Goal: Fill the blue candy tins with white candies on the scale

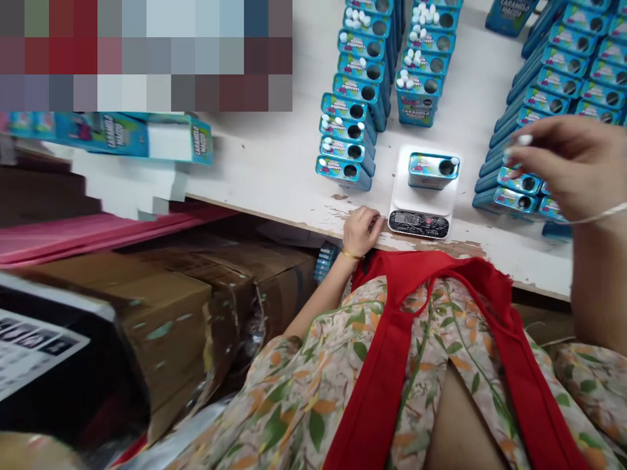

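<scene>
My left hand (361, 230) rests curled on the worn front edge of the white table (274, 163), just left of a small white digital scale (424, 202). A blue tin (434, 170) with a round hole and one white candy on top sits on the scale. My right hand (571, 163) hovers above the right-hand stack of blue tins (519, 186), pinching a white candy (524, 140) between its fingertips.
Rows of blue tins (355, 98) topped with white candies stand behind the scale, with more tins (578, 72) at the right. Flat blue cartons (122, 134) lie at the left. Cardboard boxes (161, 313) and pink sheets (98, 232) sit below the table.
</scene>
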The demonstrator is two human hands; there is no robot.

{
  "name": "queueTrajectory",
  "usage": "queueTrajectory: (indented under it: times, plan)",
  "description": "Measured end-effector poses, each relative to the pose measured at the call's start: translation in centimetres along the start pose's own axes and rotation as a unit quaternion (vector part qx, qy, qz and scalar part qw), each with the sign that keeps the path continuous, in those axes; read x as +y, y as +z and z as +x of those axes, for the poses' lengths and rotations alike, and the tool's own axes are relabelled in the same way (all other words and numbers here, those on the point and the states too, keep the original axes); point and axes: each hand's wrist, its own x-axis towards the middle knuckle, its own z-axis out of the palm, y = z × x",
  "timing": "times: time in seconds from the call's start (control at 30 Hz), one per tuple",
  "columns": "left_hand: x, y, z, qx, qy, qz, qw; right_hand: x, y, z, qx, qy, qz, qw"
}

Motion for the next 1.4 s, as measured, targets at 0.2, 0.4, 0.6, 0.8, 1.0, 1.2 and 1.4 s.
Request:
queueTrajectory:
  times: [0.2,0.4,0.6,0.8,1.0,1.2,1.4]
  plan:
    - [0.0,0.1,0.0,0.02,0.011,-0.014,1.0,-1.5,5.7,1.8,-0.119,-0.04,-0.177,0.976]
    - [0.3,-0.2,0.2,0.028,0.027,0.0,0.999,-2.7,5.8,1.6,-0.184,-0.073,-0.321,0.926]
    - [0.5,-0.3,0.2,0.022,0.016,-0.009,1.0,-2.8,6.2,1.6,-0.191,-0.105,-0.372,0.902]
    - [0.6,-0.4,0.2,0.0,-0.015,-0.018,1.0,-3.7,6.7,1.5,-0.18,-0.076,-0.325,0.925]
    - [0.6,-0.5,0.1,-0.01,-0.025,-0.029,0.999,-3.5,5.6,0.7,-0.061,-0.142,-0.267,0.951]
    - [0.6,-0.5,0.1,0.002,-0.015,-0.018,1.0,0.8,4.6,-2.1,-0.061,-0.118,-0.329,0.935]
    - [0.6,-0.4,0.1,-0.001,-0.026,-0.026,0.999,2.8,6.0,-4.2,-0.117,-0.097,-0.363,0.919]
